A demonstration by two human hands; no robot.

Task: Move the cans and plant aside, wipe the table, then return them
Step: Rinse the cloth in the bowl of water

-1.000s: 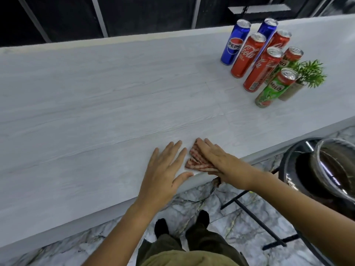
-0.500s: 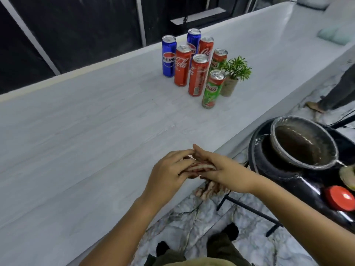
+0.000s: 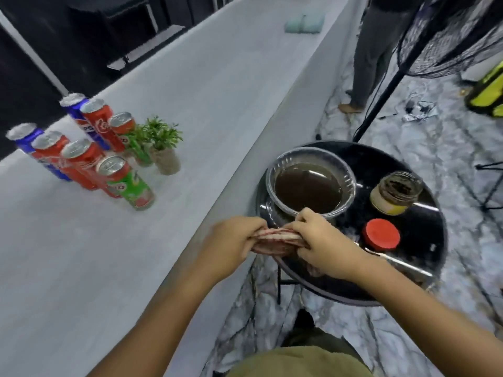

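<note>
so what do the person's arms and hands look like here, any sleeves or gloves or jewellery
Both forearms are bare from the bottom of the frame up to the wrists, with no sleeve in view. The left hand and right hand wear no gloves, and no ring, watch or bracelet shows. The picture is a little blurred, so small marks could not be told. Olive-green clothing shows at the bottom edge.

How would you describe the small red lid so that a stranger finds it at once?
Look at the round black side table right of the long white counter. The red lid lies flat on it, near the right hand. Unlike the bowl of brown liquid and the open jar behind it, it is a plain red disc.
</note>
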